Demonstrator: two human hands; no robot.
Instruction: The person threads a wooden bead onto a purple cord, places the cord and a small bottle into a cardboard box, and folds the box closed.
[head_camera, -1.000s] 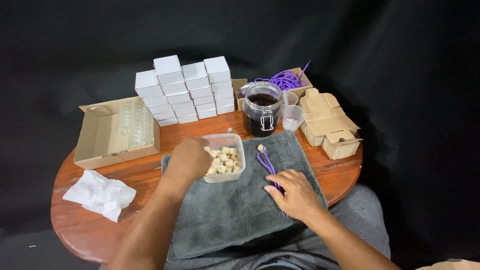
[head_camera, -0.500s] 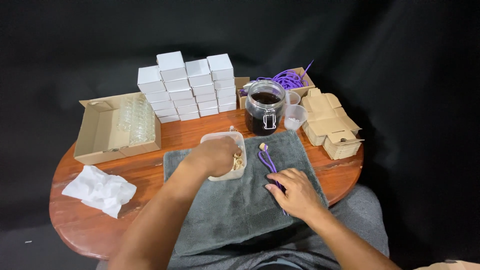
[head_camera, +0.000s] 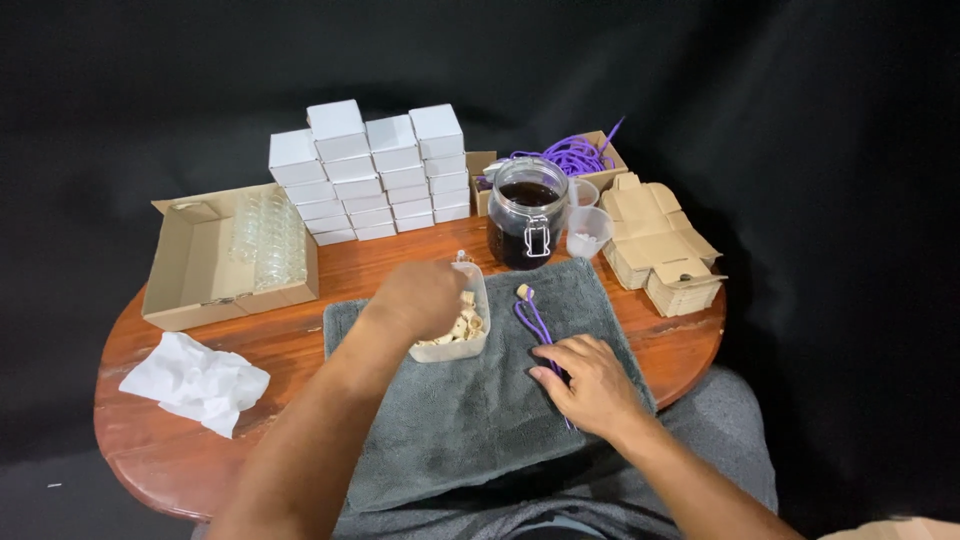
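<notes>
My left hand (head_camera: 425, 297) digs, curled, into the cork tub (head_camera: 455, 330), right hand (head_camera: 590, 378) flat, pinning the purple cord (head_camera: 535, 322); I could tip the tub and scatter corks toward the jar (head_camera: 527, 213).

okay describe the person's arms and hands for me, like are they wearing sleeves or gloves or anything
Both arms are bare up to the frame's edge: no sleeves visible, no gloves. The left hand and right hand show no rings, watch or bands that I can see.

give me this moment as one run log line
left hand: reaching into tub of corks | right hand: resting on purple cord | surface: grey towel | behind: jar of dark liquid
</notes>
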